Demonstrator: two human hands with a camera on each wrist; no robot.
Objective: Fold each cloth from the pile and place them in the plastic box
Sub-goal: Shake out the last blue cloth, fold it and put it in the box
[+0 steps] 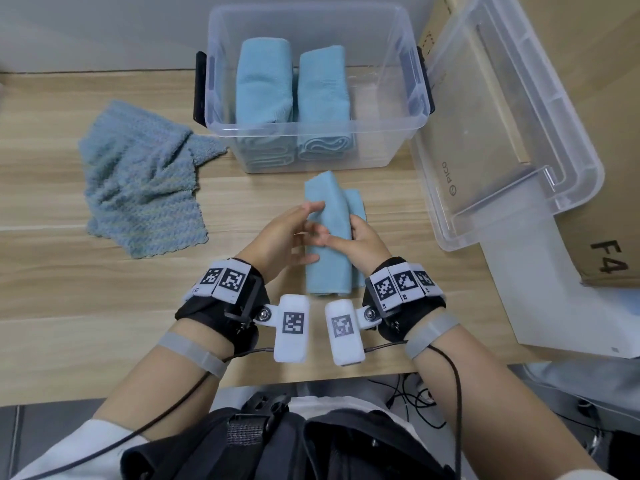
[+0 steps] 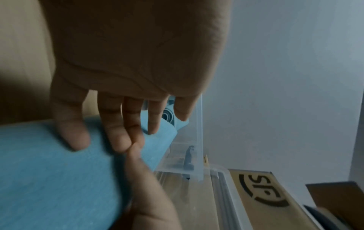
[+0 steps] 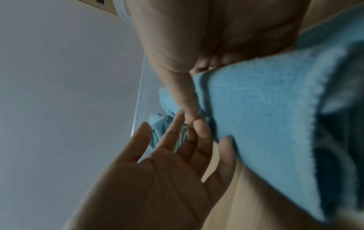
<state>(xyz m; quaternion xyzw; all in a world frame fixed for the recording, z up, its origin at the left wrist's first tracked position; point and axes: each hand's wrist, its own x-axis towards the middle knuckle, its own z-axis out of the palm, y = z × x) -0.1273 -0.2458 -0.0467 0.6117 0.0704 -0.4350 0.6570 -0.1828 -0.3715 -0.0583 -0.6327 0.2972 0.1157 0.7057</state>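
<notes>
A folded light-blue cloth lies lengthwise on the wooden table in front of me, seen close up as the blue cloth and the cloth in the wrist views. My right hand grips its right side, thumb on top and fingers curled under. My left hand stays open, fingers straight, its fingertips touching the cloth's left side. Beyond it stands the clear plastic box, holding folded blue cloths. A crumpled blue-green cloth lies at the left.
The box's clear lid leans at the right against a cardboard carton. A white slab lies under the carton. The table's front edge runs just below my wrists, with cables hanging beneath.
</notes>
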